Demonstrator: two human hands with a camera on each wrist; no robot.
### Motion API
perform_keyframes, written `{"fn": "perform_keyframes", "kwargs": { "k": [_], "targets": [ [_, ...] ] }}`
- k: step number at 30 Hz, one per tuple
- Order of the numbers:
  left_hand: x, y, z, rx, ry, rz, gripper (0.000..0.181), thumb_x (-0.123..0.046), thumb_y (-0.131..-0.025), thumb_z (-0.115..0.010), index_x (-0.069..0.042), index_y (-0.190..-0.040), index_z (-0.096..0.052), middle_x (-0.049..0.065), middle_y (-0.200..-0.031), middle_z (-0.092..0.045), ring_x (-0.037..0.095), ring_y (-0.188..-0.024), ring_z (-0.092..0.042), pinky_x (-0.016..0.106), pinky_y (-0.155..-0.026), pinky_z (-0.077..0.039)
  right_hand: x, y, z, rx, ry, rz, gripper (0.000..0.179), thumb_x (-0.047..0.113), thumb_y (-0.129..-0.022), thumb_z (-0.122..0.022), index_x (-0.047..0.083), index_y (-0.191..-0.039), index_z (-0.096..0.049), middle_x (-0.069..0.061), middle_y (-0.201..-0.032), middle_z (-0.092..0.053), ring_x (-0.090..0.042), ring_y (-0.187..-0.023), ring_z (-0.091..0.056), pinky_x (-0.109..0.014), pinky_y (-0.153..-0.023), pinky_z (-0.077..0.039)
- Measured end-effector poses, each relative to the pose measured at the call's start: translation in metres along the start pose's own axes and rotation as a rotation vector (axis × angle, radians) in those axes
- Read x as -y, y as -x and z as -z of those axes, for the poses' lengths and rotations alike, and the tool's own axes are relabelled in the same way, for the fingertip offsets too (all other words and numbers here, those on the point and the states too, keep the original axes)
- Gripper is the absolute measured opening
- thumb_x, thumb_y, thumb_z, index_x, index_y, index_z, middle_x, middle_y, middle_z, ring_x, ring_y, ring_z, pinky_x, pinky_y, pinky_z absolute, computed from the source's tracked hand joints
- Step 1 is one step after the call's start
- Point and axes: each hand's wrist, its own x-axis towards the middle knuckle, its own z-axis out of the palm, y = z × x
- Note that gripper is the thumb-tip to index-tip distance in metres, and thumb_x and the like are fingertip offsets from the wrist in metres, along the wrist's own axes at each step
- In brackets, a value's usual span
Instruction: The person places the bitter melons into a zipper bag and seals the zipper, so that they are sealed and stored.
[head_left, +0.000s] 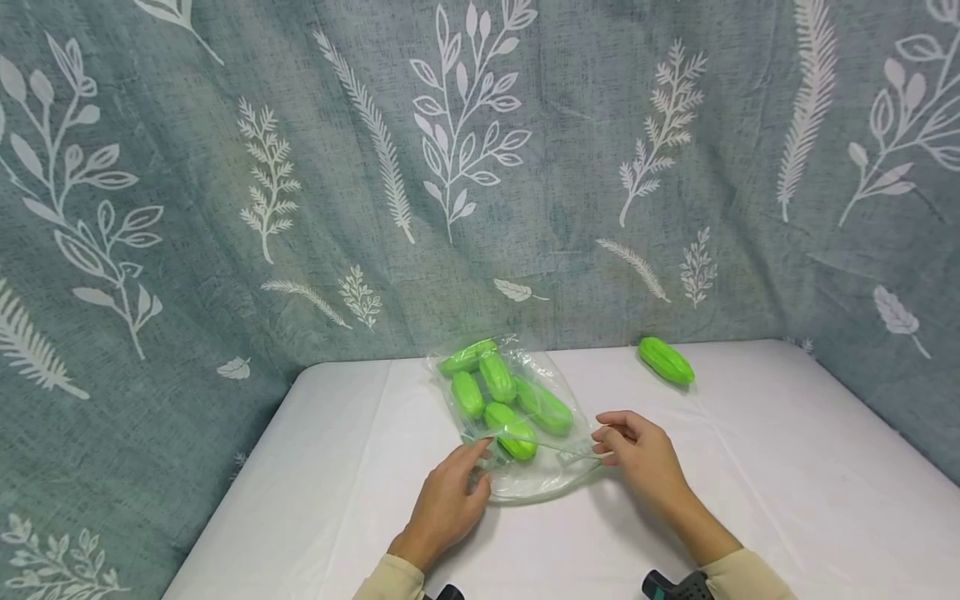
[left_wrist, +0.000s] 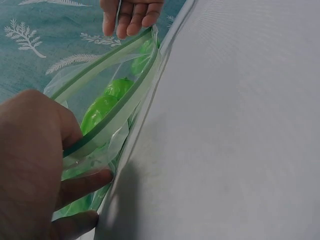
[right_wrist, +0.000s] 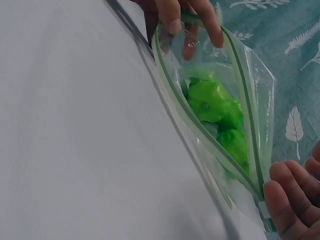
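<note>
A clear zip bag (head_left: pixel 525 483) with a green-edged mouth lies on the table, its opening towards me. Inside are several bright green, long, ridged fruit-like pieces (head_left: pixel 543 408), possibly toy ones. At the left of the mouth, my left hand (head_left: pixel 450 496) holds the rim, with fingers on both sides of the near edge in the left wrist view (left_wrist: pixel 35 165). My right hand (head_left: pixel 641 454) is at the bag's right corner, fingers loosely bent. Its fingertips (right_wrist: pixel 275 192) are beside the white zip slider (right_wrist: pixel 264 209); any firm grip is not visible.
One more green ridged piece (head_left: pixel 666 361) lies by itself at the table's back right. A white cloth covers the table (head_left: pixel 750 467). Behind and beside it hangs a blue-green curtain (head_left: pixel 555 167) with white leaf prints.
</note>
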Motion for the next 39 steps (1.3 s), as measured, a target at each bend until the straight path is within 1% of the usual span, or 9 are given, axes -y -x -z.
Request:
{"fn": "perform_keyframes", "kwargs": {
  "k": [4, 8, 12, 19, 27, 31, 34, 39],
  "targets": [
    [0.002, 0.002, 0.001, 0.000, 0.005, 0.000, 0.051, -0.011, -0.091, -0.061, -0.016, -0.141, -0.056, -0.003, -0.117, -0.067, 0.016, -0.107, -0.066, 0.037, -0.091, -0.055, -0.006, -0.003, 0.006, -0.006, 0.025, -0.007, 0.029, 0.013, -0.101, -0.053, -0.005, -0.123, -0.061, -0.022, -0.105, -0.069, -0.022, -0.087, -0.071, -0.030, -0.071, -0.060],
    [0.002, 0.003, 0.002, -0.001, 0.016, 0.004, 0.052, -0.010, -0.091, -0.060, -0.015, -0.142, -0.055, -0.003, -0.117, -0.067, 0.016, -0.107, -0.066, 0.037, -0.091, -0.055, -0.010, -0.007, 0.011, -0.035, 0.058, -0.005, 0.027, 0.013, -0.101, -0.053, -0.003, -0.121, -0.062, -0.022, -0.105, -0.070, -0.021, -0.086, -0.071, -0.032, -0.068, -0.060],
    [0.003, 0.004, 0.001, 0.000, 0.018, 0.008, 0.052, -0.010, -0.091, -0.060, -0.015, -0.143, -0.054, -0.003, -0.117, -0.067, 0.016, -0.108, -0.066, 0.036, -0.092, -0.054, -0.012, -0.008, 0.017, -0.065, 0.086, -0.011, 0.028, 0.014, -0.102, -0.053, -0.003, -0.122, -0.062, -0.020, -0.106, -0.070, -0.020, -0.087, -0.069, -0.031, -0.066, -0.059],
    [0.003, 0.002, -0.003, 0.005, 0.029, -0.004, 0.052, -0.012, -0.092, -0.060, -0.016, -0.143, -0.054, -0.003, -0.118, -0.067, 0.016, -0.107, -0.066, 0.037, -0.091, -0.054, -0.019, -0.010, 0.028, -0.089, 0.078, -0.014, 0.030, 0.012, -0.101, -0.053, -0.006, -0.123, -0.062, -0.021, -0.105, -0.070, -0.019, -0.087, -0.070, -0.033, -0.068, -0.060],
    [0.002, 0.001, -0.005, 0.009, 0.021, -0.018, 0.050, -0.013, -0.092, -0.060, -0.016, -0.142, -0.055, -0.005, -0.117, -0.067, 0.014, -0.103, -0.066, 0.036, -0.088, -0.055, -0.025, -0.010, 0.038, -0.093, 0.098, -0.029, 0.032, 0.013, -0.102, -0.052, -0.008, -0.124, -0.060, -0.023, -0.107, -0.070, -0.018, -0.087, -0.070, -0.029, -0.068, -0.060],
    [0.001, 0.000, -0.002, -0.001, 0.015, -0.033, 0.050, -0.012, -0.092, -0.061, -0.016, -0.142, -0.056, -0.005, -0.115, -0.068, 0.010, -0.099, -0.065, 0.034, -0.085, -0.055, -0.025, -0.012, 0.041, -0.119, 0.096, -0.032, 0.033, 0.014, -0.102, -0.051, -0.008, -0.124, -0.060, -0.022, -0.105, -0.070, -0.015, -0.085, -0.070, -0.029, -0.068, -0.060],
    [0.001, -0.001, 0.001, -0.012, 0.015, -0.042, 0.050, -0.012, -0.092, -0.062, -0.015, -0.141, -0.056, -0.004, -0.115, -0.068, 0.011, -0.099, -0.066, 0.034, -0.085, -0.055, -0.025, -0.015, 0.043, -0.148, 0.087, -0.037, 0.032, 0.014, -0.102, -0.050, -0.008, -0.123, -0.061, -0.022, -0.104, -0.071, -0.012, -0.083, -0.070, -0.029, -0.068, -0.060],
    [0.002, 0.001, 0.002, -0.009, 0.021, -0.024, 0.050, -0.013, -0.092, -0.061, -0.015, -0.141, -0.056, -0.003, -0.116, -0.068, 0.015, -0.104, -0.067, 0.036, -0.089, -0.055, -0.029, -0.019, 0.046, -0.151, 0.093, -0.051, 0.034, 0.016, -0.103, -0.049, -0.008, -0.123, -0.061, -0.021, -0.103, -0.071, -0.010, -0.081, -0.070, -0.030, -0.068, -0.060]
  ]
}}
